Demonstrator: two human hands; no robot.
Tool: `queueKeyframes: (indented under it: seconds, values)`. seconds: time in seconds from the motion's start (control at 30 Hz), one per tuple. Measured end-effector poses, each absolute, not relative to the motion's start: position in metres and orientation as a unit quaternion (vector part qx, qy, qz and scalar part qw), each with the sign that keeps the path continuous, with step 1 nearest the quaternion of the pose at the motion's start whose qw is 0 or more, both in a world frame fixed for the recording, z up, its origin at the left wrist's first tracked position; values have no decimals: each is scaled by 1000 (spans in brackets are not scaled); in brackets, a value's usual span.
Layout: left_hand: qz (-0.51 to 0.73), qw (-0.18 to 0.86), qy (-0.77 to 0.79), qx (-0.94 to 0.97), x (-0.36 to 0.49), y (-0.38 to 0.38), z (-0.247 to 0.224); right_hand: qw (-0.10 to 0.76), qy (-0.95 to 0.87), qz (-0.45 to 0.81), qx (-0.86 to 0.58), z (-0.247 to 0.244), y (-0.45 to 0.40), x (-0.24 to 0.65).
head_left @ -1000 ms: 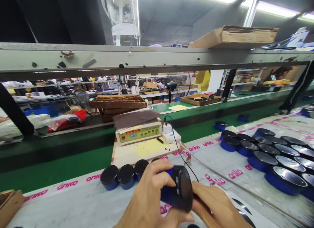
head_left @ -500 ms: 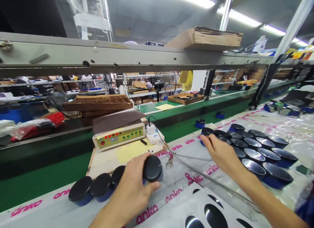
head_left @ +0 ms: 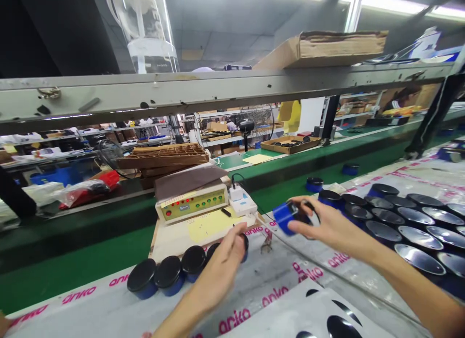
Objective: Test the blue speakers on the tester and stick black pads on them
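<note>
My right hand (head_left: 329, 226) grips a blue cylinder with a black end (head_left: 287, 218), raised above the printed plastic sheet (head_left: 276, 275). Beyond it lies a tight group of blue cylinders with shiny silver tops (head_left: 417, 259). My left hand (head_left: 218, 272) stands at the end of a row of black-capped blue cylinders (head_left: 167, 275), its extended fingers against the last cylinder (head_left: 244, 248). That cylinder is mostly hidden behind the fingers. Neither hand touches the other.
A green-panelled tester with red lights (head_left: 191, 204) stands on a wooden board (head_left: 174, 243) behind the row, with a white adapter (head_left: 240, 201) beside it. Two blue cylinders (head_left: 314, 184) sit on the green conveyor belt (head_left: 72, 251). A metal shelf rail (head_left: 181, 91) runs overhead.
My right hand has come back from the silver-topped group with a blue cylinder in it. My left hand has moved off the top of the black-capped cylinder, which now stands at the row's end.
</note>
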State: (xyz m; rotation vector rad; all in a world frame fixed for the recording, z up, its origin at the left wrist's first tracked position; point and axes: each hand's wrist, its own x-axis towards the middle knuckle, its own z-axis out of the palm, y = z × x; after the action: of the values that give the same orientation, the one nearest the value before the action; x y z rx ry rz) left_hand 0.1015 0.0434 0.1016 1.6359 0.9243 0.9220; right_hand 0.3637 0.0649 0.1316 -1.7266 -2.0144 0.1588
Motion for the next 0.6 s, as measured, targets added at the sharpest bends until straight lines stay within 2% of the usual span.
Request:
queueKeyframes:
  seconds: [0.07, 0.1, 0.17, 0.3, 0.6]
  values:
    - [378, 709, 293, 518, 104, 24, 115, 307, -813, 212, -447, 148, 31, 326]
    - [353, 778, 252, 455, 103, 16, 121, 315, -831, 225, -399, 154, 16, 309]
    - [315, 845, 202, 382, 95, 5, 128, 344, -839, 165, -387, 162, -7, 284]
    - [383, 839, 188, 338, 64, -4, 133, 424, -796, 18, -431, 159, -26, 262]
    - [425, 790, 214, 386, 49, -14, 141, 467, -808, -39, -357, 144, -37, 232]
